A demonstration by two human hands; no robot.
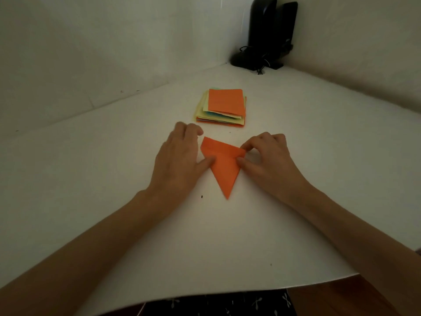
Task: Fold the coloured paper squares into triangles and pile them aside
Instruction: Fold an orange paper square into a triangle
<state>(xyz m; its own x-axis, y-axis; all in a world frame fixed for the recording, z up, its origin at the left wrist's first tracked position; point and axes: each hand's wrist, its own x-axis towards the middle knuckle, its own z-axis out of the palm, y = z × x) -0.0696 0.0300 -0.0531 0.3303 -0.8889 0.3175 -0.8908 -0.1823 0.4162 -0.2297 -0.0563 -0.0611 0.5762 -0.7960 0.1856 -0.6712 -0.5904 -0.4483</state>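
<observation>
now the orange triangle (224, 172) lies on the table (102, 190) near the paper stack (224, 106); left hand (180, 156) presses its left edge with a flat thumb, right hand (266, 156) pinches the right corner; best to square the corners before running the crease flat.

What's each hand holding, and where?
The right hand pinches the orange triangle at its far right corner; left hand only presses its left edge with the thumb.

- A left hand (180, 160) presses its thumb on the left edge of a folded orange triangle (224, 172) on a white table (114, 179).
- The right hand (270, 159) pinches the triangle's upper right corner.
- A stack of coloured squares (222, 108) lies just beyond; black speakers (266, 35) stand in the corner.
</observation>
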